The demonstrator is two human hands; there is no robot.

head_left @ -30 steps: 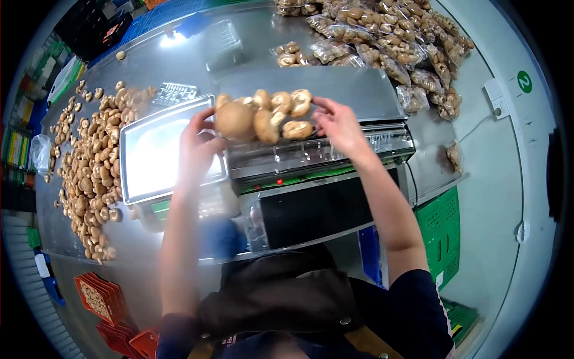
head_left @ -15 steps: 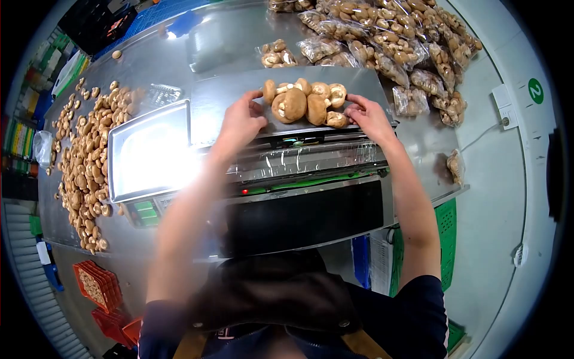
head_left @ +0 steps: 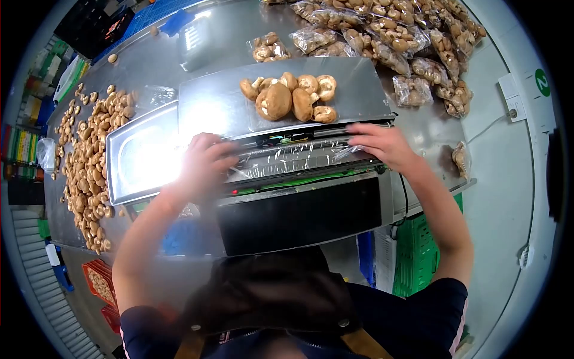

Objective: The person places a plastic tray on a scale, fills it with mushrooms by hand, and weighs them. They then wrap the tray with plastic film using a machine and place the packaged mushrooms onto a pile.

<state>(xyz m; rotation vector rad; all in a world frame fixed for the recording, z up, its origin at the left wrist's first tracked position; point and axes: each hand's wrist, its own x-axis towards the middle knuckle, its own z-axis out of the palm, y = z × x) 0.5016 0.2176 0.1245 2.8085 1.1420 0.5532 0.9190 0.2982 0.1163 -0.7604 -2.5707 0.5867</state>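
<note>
A person's two hands reach over the wrapper [head_left: 299, 221], one at each end of a strip of clear film [head_left: 293, 157]. The left hand [head_left: 207, 158], blurred, has its fingers part-spread and bent at the film's left end; whether they pinch it cannot be told. The right hand [head_left: 384, 146] stretches its fingers forward, close together, at the film's right end, where the plastic bunches near the fingertips; a firm hold cannot be made out either.

Just beyond the film, a cluster of mushrooms [head_left: 276, 102] sits on the metal plate [head_left: 353, 84], some caps up, some stems up, well inside its far edge and nearer its front one. Bare plate shows on both sides of the cluster, and neither hand touches it. Between the hands, the film's middle lies in the open.

To the left, the shiny pan [head_left: 112, 179] borders the plate, its rim near the left hand, with a loose pile [head_left: 89, 164] of mushrooms past it. Beyond the plate's far right corner, filled bags [head_left: 406, 39] crowd the table [head_left: 431, 143] toward the wall. A lone bag [head_left: 460, 160] lies close to the table's right edge, with a stretch of metal between it and the right hand.
</note>
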